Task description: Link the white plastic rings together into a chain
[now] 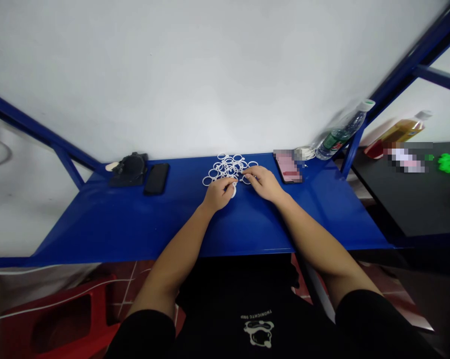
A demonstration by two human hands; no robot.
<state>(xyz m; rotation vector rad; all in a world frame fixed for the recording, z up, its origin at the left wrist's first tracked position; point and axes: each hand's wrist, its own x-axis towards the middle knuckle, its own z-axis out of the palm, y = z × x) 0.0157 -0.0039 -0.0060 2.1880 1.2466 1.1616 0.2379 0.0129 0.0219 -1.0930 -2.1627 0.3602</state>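
Blue metal surface (116, 219) set against a white wall. Heap of white plastic rings (230, 167) at rear centre of surface. Left hand (218, 193) at heap's near edge, fingers curled, pinching a single ring (233, 190). Right hand (265, 182) just beside, palm down, fingers extended and loosely together, tips touching the heap's right edge. Black phone (156, 178) and black pouch (129, 169) well left. Second phone (288, 167) and clear bottle (342, 130) to the right.
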